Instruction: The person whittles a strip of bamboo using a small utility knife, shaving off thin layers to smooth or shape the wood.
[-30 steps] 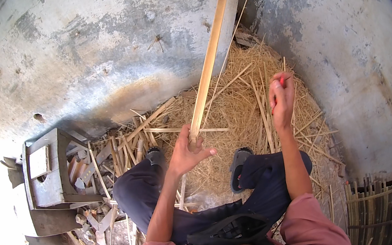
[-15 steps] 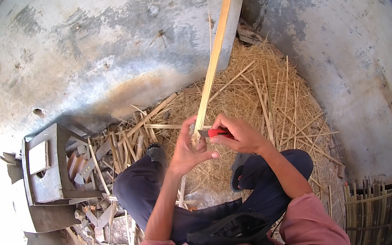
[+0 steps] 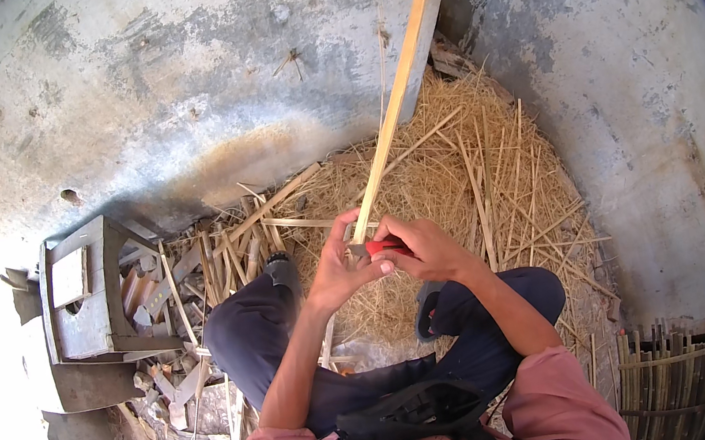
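Note:
A long, pale bamboo strip (image 3: 390, 121) slants up and away from my hands toward the wall. Around its near end, the fingers of my left hand (image 3: 337, 274) are closed, with the thumb reaching right beside the knife. My right hand (image 3: 431, 252) grips a red utility knife (image 3: 383, 250). Its grey blade points left and lies against the strip's lower end, between the two hands. The exact contact of the blade's edge is partly hidden by my fingers.
Straw-like shavings (image 3: 441, 150) and loose strips cover the floor ahead. At left stands a worn wooden box (image 3: 85, 317) beside broken wood and rubble (image 3: 188, 388). A slatted bamboo basket (image 3: 681, 381) sits at lower right. Grey walls (image 3: 208, 70) rise close by.
The knife has shifted slightly left and down with my right hand, closer to my left thumb. The strip's upper part has swung a little to the right.

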Available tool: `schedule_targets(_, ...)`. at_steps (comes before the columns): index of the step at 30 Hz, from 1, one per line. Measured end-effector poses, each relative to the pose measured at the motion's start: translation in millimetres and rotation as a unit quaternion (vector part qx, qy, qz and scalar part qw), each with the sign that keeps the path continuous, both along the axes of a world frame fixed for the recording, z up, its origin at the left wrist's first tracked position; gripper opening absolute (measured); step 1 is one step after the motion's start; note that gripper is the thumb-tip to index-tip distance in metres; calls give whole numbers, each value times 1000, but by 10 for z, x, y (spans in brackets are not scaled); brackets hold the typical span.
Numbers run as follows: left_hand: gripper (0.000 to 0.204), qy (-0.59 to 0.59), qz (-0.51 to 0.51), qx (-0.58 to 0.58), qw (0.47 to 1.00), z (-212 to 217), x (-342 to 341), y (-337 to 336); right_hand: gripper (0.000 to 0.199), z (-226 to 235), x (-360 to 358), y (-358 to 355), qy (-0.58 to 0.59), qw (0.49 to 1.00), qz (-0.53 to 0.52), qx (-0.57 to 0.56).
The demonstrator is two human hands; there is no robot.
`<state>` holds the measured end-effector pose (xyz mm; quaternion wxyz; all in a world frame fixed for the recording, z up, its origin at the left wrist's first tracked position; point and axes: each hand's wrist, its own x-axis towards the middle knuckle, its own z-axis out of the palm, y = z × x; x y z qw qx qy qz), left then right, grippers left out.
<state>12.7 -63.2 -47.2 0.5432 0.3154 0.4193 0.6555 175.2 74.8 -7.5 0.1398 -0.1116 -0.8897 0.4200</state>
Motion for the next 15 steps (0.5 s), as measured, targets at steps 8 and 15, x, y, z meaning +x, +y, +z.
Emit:
schedule_targets(8,88,22,11,-10,1000,16,22,5,39,-7,-7,-10,-11,1000,-19,0)
schedule_targets(15,86,20,9,-16,1000,-60,21,-3,35,-5,-14,-18,-22,999,-23,-9)
